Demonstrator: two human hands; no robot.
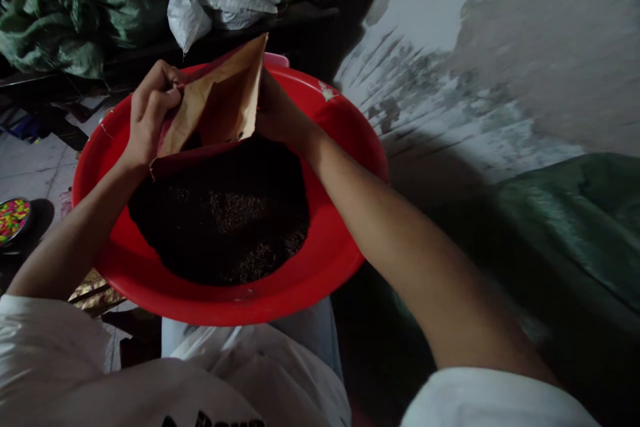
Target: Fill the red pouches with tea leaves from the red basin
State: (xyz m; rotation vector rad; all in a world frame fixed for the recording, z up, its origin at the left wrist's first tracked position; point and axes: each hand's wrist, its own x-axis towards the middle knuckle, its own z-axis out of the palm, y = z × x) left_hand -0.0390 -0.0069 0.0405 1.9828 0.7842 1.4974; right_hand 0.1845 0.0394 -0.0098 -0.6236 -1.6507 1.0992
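My left hand [153,110] is closed on the left edge of a paper bag [240,97], thumb and fingers pinching its rim. The bag is reddish outside and plain brown inside, tilted with its open mouth facing me. At the bag's right side is my right hand [277,109], gripping it from behind, its fingers mostly hidden by the paper and shadow. Both hands are over a wide red basin [230,307]. Dark, loose, dry-looking bits [225,213], perhaps tea leaves, cover the basin's bottom. What lies deep inside the bag is too dark to make out.
Green sacks [100,7] and a white plastic bag [215,3] rest on a dark shelf behind the basin. A peeling wall [450,80] rises at the right, above a large green sack [580,213]. On the left stands a bowl of colourful pieces [14,219].
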